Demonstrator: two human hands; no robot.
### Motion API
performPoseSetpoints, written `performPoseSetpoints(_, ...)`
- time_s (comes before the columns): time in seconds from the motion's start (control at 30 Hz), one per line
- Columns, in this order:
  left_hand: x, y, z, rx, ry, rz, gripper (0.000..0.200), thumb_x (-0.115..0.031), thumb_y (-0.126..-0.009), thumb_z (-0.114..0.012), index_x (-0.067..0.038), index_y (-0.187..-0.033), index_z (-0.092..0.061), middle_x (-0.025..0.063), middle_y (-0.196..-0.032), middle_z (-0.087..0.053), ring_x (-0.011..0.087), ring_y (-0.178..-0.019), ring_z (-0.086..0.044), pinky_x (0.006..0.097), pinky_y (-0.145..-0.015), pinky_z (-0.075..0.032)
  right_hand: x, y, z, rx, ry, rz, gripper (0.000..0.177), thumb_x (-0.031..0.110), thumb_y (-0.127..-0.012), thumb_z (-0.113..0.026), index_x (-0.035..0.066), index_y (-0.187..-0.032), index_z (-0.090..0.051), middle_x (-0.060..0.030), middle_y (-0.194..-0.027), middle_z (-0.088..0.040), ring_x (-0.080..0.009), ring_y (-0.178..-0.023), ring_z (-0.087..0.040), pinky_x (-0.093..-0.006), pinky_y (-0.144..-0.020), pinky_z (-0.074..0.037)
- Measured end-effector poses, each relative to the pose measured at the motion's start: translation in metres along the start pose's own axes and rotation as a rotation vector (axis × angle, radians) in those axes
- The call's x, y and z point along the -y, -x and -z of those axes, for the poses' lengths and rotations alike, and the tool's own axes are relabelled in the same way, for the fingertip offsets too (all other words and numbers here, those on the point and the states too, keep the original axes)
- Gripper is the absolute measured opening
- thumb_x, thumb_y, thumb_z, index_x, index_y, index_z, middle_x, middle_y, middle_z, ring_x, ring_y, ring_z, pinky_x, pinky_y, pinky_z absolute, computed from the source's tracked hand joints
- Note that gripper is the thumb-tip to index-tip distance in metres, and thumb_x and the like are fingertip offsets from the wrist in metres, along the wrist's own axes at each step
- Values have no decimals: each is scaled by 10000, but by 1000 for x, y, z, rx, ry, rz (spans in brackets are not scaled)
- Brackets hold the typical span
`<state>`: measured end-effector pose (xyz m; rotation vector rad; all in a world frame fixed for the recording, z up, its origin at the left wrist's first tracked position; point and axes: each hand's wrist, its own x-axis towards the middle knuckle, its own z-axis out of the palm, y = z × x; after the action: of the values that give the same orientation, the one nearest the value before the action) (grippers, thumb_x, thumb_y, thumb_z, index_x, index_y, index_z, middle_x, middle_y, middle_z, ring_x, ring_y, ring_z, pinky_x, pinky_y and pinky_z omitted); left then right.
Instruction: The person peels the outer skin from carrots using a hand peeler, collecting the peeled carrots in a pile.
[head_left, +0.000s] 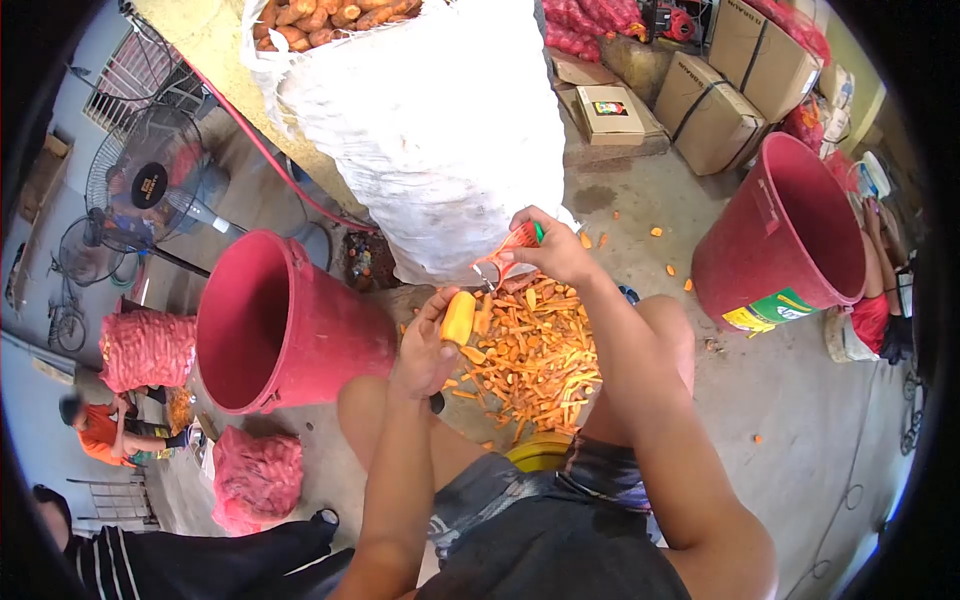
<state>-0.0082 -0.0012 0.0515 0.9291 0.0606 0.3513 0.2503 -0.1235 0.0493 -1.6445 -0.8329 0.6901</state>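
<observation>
My left hand (425, 358) is closed around a short, thick piece of peeled carrot (458, 318), bright yellow-orange with its blunt end up. My right hand (558, 250) grips an orange peeler (508, 252) with a bit of green at its handle. The peeler's metal end points down, a little above and right of the carrot, apart from it. Below both hands, a heap of orange peelings (535, 360) covers the floor between my legs. Straight ahead stands a big white sack (440, 140), with unpeeled carrots (325, 18) showing in its open top.
Red tubs stand on both sides, a left tub (340, 325) and a right tub (720, 250). Cardboard boxes (705, 110) sit back right. A fan (150, 185) and red mesh sacks (255, 475) are at left. A person in orange (100, 435) sits far left; another person's dark-clothed legs (220, 540) are nearer.
</observation>
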Motion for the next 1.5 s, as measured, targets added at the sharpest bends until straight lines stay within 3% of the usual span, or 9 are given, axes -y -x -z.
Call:
performPoseSetpoints(0.13,15,-7,10,-77,13,-34,827,-288,-851,-895,-9,-1483,-441,91,-1366,-606,214,-1243,-608,379,-1091,-479,20,17,-25,140,-118,341,423,131,-822,-904,84,-1135,-623,12,-914,-678,-94,-862,-609,-287,-766,-530)
performPoseSetpoints(0.3,19,-2,7,-88,10,1,919,-443,-864,-859,13,-1530,-419,74,-1390,-599,193,-1221,-604,343,-1042,-482,4,8,-11,87,-287,-89,418,101,-826,-898,94,-1144,-626,-3,-961,-681,-118,-868,-642,-312,-800,-555)
performPoseSetpoints(0.4,13,0,13,33,149,-9,949,-503,-897,-805,24,-1565,-385,87,-1432,-581,201,-1239,-600,355,-1042,-497,1,2,-6,-61,90,34,416,120,-831,-900,98,-1145,-628,-21,-938,-698,-98,-905,-664,-332,-810,-565)
performPoseSetpoints(0.53,-2,-3,-1,-29,161,-20,900,-531,-972,-681,17,-1600,-342,158,-1511,-551,238,-1211,-622,406,-1039,-531,6,16,-24,-9,390,138,400,199,-893,-801,87,-1246,-649,-193,-1014,-745,-353,-944,-727,-448,-869,-570)
performPoseSetpoints(0.57,-4,-6,-11,-90,220,-30,734,-377,-1006,-686,10,-1560,-399,164,-1454,-590,254,-1148,-651,395,-954,-577,-13,14,-32,55,414,191,379,167,-918,-715,68,-1278,-649,-247,-1103,-727,-444,-1039,-692,-481,-909,-559)
performPoseSetpoints(0.77,33,-16,19,-454,-105,-8,350,-25,-963,-721,-16,-1263,-541,129,-1168,-678,178,-878,-696,302,-740,-582,19,42,-63,144,489,152,336,144,-901,-682,24,-1214,-665,-261,-1043,-734,-445,-1046,-697,-521,-912,-549)
performPoseSetpoints(1.23,29,-16,15,-448,-319,-119,397,-64,-891,-831,-12,-1169,-552,82,-1017,-691,112,-828,-657,249,-652,-552,18,42,-76,159,566,163,339,157,-872,-680,-20,-1161,-662,-300,-1016,-722,-469,-1020,-696,-526,-899,-555)
performPoseSetpoints(1.4,21,-11,7,-112,-62,-131,348,-76,-937,-788,-25,-1183,-547,99,-1068,-679,150,-895,-673,308,-736,-569,-16,24,-61,206,696,-40,329,108,-868,-638,-26,-1168,-655,-299,-1083,-717,-461,-1059,-691,-524,-933,-547)
performPoseSetpoints(1.5,22,-17,21,-317,-198,-123,299,-182,-1038,-679,-66,-1290,-570,64,-1123,-674,157,-941,-662,301,-806,-555,-10,22,-64,226,725,-89,352,94,-873,-629,-31,-1202,-657,-289,-1135,-714,-446,-1108,-682,-516,-973,-534)
